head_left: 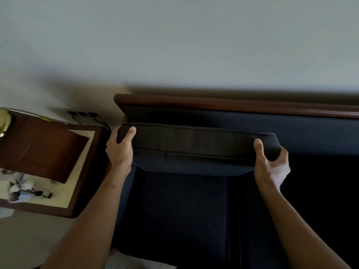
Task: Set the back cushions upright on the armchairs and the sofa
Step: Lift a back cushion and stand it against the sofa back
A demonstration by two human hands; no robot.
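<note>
Both hands, left hand (120, 146) and right hand (270, 164), grip a dark back cushion (194, 144), seemingly unlabelled, against the sofa (291, 131).

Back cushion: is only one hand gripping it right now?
No, the left hand grips one end of the back cushion and the right hand grips the other.

Sofa (291, 129): cut off at right edge.
Lamp (4, 121): cropped at left edge.
Side table (77, 191) items: too blurred to identify.

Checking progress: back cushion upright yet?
Upright: back cushion stands against the sofa back, top edge up, left hand and right hand gripping its ends.
</note>
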